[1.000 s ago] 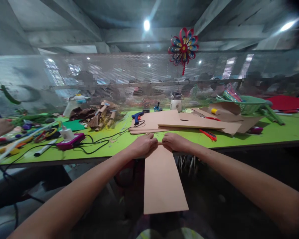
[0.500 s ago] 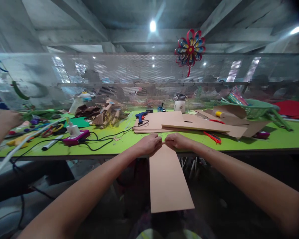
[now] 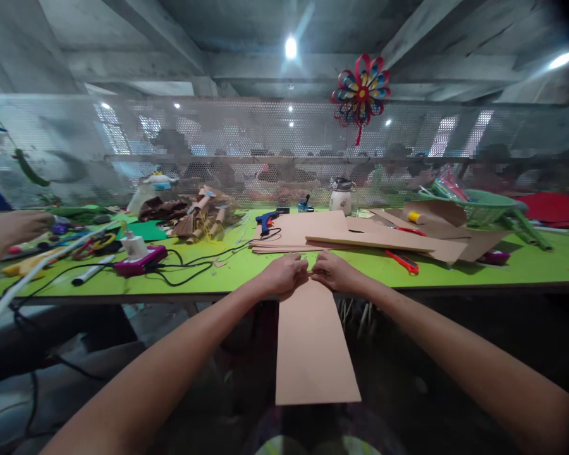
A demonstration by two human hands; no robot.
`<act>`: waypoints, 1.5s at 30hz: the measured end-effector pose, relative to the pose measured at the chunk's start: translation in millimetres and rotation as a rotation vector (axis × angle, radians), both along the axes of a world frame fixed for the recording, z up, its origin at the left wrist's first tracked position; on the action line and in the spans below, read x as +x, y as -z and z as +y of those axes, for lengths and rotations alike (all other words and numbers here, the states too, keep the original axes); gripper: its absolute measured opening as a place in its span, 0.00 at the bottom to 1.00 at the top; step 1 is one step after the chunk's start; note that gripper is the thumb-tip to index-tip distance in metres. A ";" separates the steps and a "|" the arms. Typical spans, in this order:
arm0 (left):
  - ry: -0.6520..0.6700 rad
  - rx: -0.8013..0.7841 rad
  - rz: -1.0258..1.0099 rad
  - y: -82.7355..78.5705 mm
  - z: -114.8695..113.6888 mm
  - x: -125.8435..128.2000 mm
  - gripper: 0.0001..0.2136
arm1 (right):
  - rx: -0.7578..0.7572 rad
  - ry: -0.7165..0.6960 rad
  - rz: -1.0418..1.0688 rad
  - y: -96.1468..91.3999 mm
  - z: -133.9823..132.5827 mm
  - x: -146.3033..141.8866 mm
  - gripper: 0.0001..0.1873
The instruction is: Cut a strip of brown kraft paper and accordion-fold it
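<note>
A long strip of tan cardboard (image 3: 315, 347) hangs over the front edge of the green table, its near end sloping down towards me. My left hand (image 3: 287, 273) is closed on the far end of the strip at the left corner. Close beside it, my right hand (image 3: 334, 270) pinches the same end at the right. The fingertips of both hands nearly meet, and the edge between them is partly hidden. Just beyond the hands lies a stack of cardboard sheets (image 3: 308, 224), with a blue glue gun (image 3: 266, 222) at its left.
A red utility knife (image 3: 402, 261) lies right of the stack. On the left are a purple power socket (image 3: 140, 260) with black cables, rolled brown paper (image 3: 201, 218) and another person's hand (image 3: 19, 229). A green basket (image 3: 488, 207) stands at the right, before a perforated screen (image 3: 246, 133).
The cardboard strip's near end has swung slightly left. My right fingers have shifted a little on its far edge. At the left, the other person's hand has moved slightly right.
</note>
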State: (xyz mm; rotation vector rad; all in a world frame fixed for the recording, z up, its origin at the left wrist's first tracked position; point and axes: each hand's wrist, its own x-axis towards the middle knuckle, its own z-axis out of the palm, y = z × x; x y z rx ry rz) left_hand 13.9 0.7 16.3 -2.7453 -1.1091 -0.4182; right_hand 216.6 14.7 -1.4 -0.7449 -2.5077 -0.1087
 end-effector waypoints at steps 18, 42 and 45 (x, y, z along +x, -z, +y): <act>0.014 0.076 0.067 -5.3 -4.1 -4.6 0.09 | 0.132 0.028 -0.487 -23.7 -10.7 -16.1 0.08; 0.107 0.108 0.244 -17.5 -6.9 -13.8 0.10 | 0.071 0.093 -0.419 -18.8 -9.8 -2.0 0.05; 0.079 0.145 0.296 -18.3 -7.1 -14.6 0.10 | 0.079 0.119 -0.434 -19.9 -12.8 -4.2 0.07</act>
